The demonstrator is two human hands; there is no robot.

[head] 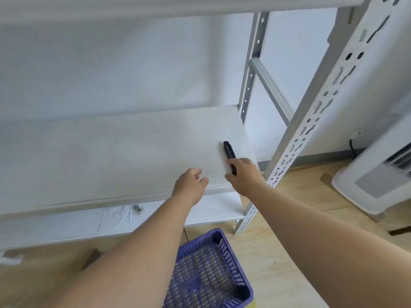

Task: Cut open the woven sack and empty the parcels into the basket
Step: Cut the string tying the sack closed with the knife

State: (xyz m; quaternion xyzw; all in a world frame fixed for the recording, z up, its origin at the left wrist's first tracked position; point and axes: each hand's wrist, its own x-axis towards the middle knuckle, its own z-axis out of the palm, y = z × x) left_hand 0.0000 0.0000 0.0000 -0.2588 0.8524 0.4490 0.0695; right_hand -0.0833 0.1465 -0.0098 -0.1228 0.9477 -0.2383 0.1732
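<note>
- White metal rack w/ slotted uprights point(311, 121) fills most of view; its middle shelf point(111, 156) carries the cutter, lower shelf point(211, 210) sits under it.
- Wood-look floor point(289, 252) below; white appliance point(373, 178) stands right of rack, well apart from hands.
- Purple mesh basket point(224, 247) on floor just in front of rack, btwn the two forearms.
- Left hand point(189, 185) hovers at shelf's front edge, fingers loosely curled, holding nothing.
- Right hand point(244, 174) grips near end of black cutter point(229, 152); cutter's far end lies on shelf near right edge, long axis pointing away from person, slightly left.
</note>
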